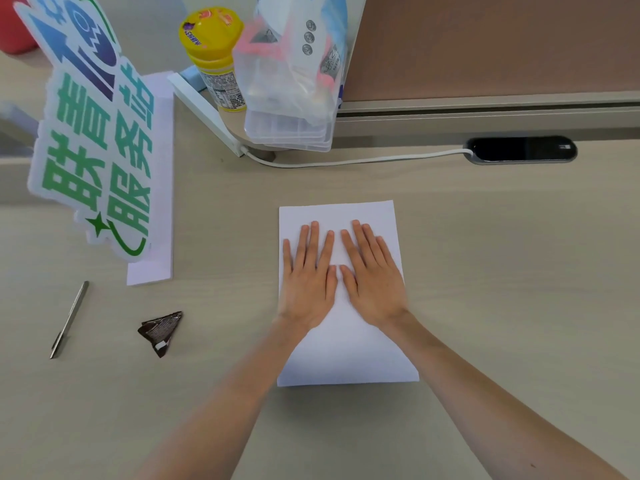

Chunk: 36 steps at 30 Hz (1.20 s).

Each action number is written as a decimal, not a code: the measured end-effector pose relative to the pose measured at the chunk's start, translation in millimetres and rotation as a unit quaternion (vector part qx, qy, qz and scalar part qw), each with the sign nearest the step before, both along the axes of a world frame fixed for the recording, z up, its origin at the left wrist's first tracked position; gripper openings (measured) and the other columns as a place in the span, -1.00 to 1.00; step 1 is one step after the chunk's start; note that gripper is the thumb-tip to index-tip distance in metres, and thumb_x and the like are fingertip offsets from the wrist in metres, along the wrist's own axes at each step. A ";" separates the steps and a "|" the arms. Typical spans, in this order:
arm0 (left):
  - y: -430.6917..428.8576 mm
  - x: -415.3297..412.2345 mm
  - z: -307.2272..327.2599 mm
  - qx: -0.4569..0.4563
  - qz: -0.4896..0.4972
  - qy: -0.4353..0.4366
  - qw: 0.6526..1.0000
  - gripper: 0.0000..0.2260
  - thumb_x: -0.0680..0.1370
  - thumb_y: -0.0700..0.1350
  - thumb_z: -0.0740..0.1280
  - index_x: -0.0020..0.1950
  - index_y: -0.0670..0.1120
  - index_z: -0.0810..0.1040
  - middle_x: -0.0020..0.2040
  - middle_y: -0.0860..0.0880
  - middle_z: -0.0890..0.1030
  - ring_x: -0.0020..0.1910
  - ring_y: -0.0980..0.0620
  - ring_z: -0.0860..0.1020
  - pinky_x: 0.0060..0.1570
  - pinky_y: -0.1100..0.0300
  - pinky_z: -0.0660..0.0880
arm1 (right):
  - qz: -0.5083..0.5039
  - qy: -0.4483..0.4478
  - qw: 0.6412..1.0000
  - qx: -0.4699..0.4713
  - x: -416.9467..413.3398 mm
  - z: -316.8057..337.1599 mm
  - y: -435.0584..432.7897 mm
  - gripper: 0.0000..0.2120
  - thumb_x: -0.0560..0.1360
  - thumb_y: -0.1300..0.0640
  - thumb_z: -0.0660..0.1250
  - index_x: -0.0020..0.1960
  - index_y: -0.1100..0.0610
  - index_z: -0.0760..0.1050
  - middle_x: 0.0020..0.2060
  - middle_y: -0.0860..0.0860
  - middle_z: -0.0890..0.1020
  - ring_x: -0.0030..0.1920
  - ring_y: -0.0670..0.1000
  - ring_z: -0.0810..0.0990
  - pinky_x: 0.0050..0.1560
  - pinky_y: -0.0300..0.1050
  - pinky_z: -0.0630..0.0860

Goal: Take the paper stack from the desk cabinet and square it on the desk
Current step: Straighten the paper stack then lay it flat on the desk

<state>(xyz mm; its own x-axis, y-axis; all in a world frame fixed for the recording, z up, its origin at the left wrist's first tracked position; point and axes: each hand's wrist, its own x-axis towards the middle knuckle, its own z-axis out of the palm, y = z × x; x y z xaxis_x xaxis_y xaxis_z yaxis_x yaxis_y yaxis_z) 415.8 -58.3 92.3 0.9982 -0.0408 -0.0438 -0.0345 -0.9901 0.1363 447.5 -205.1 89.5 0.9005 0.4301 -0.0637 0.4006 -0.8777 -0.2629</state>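
Currently, paper stack (346, 344) laid on counter (502, 271); left hand (308, 282), right hand (372, 278) pressed flat, fingers spread, nothing gripped.

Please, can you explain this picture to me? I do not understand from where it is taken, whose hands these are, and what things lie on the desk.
The camera sits on a person's head and looks down, so the arms belong to the wearer. The left hand and right hand lie flat, palms down, side by side on a white paper stack on the beige desk. Nothing is gripped; the fingers are spread open, only pressing. To the left lie a pen, a crumpled dark wrapper and a standing sign with green characters. Behind are a yellow-lidded jar, a clear plastic box, and a white cable running to a black cable port.
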 end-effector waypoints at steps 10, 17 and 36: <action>1.3 1.0 -2.7 0.013 0.005 0.004 1.000 -0.48 0.63 0.02 -0.06 0.59 -0.07 0.04 0.61 -0.14 0.02 0.59 -0.14 -0.03 0.45 -0.34 -0.01 | -0.032 0.003 0.999 -0.013 -0.7 2.3 -1.1 -0.38 0.61 -0.14 -0.11 0.57 0.11 -0.12 0.58 0.05 -0.09 0.58 0.02 -0.17 0.56 0.09 -0.07; 2.3 2.9 5.7 0.006 -0.001 0.033 0.999 -0.48 0.62 0.02 -0.09 0.57 -0.08 0.14 0.59 -0.16 0.11 0.58 -0.16 0.08 0.44 -0.35 0.05 | -0.020 0.012 1.000 -0.012 2.7 4.3 -3.0 -0.38 0.60 -0.14 -0.08 0.57 0.12 -0.05 0.58 0.06 -0.04 0.58 0.04 -0.11 0.56 0.06 -0.06; -18.2 -95.9 9.3 -0.077 -0.023 -0.005 0.997 -0.52 0.63 -0.09 0.02 0.55 -0.18 0.18 0.58 -0.11 0.17 0.57 -0.02 0.13 0.50 -0.04 0.07 | -0.018 0.003 0.999 0.028 -89.7 16.7 -29.9 -0.45 0.56 0.10 0.10 0.52 0.21 0.15 0.54 0.09 0.16 0.55 0.04 0.10 0.52 -0.08 -0.01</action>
<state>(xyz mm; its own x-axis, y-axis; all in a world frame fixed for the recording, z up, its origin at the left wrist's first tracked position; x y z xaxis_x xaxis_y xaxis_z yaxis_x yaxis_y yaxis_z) 319.9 -76.5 101.6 0.9955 -0.0914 -0.0239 -0.0807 -0.9547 0.2866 357.8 -235.0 106.3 0.9150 0.4008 -0.0453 0.3679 -0.8753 -0.3139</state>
